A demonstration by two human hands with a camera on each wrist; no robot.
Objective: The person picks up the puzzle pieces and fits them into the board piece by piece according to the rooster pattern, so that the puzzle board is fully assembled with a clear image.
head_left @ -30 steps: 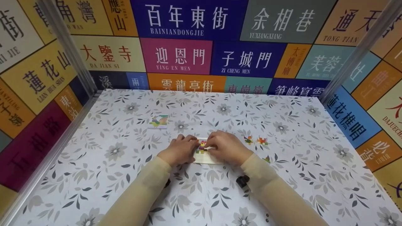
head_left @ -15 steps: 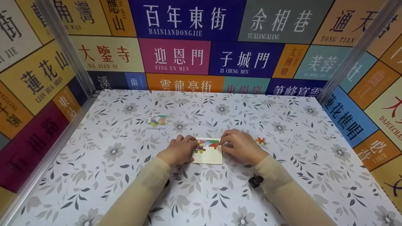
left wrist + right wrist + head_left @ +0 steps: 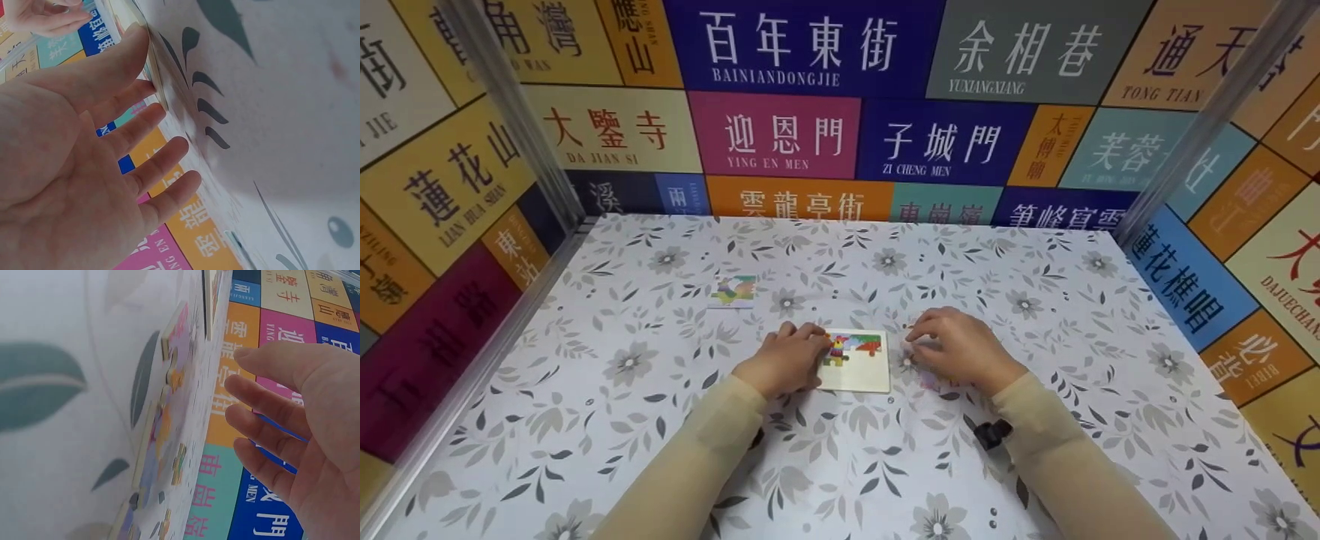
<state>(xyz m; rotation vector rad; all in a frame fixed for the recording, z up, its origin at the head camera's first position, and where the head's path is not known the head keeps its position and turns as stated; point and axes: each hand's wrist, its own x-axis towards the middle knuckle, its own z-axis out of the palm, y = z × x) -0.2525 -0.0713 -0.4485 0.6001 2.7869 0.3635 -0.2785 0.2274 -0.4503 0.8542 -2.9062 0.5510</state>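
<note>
A pale puzzle board [image 3: 859,375] lies on the table, with several joined jigsaw pieces [image 3: 872,344] along its far side and left side. My left hand [image 3: 784,360] grips the board's left edge. In the left wrist view the thumb [image 3: 132,53] is on the board's edge while the other fingers reach toward the table. To the right of the board and apart from it, my right hand [image 3: 964,349] hovers with relaxed fingers, holding nothing. Several loose jigsaw pieces [image 3: 149,461] lie beside it in the right wrist view; a pinkish one [image 3: 928,381] shows under it in the head view.
A small square puzzle picture [image 3: 733,291] lies farther back on the left. Floral paper covers the table [image 3: 660,450]. Panels with large lettering [image 3: 780,135] stand behind and at both sides.
My right hand has left the board and moved right, uncovering a red and green piece at its far right. The loose pieces on the right are now mostly hidden. My left hand has stayed put.
</note>
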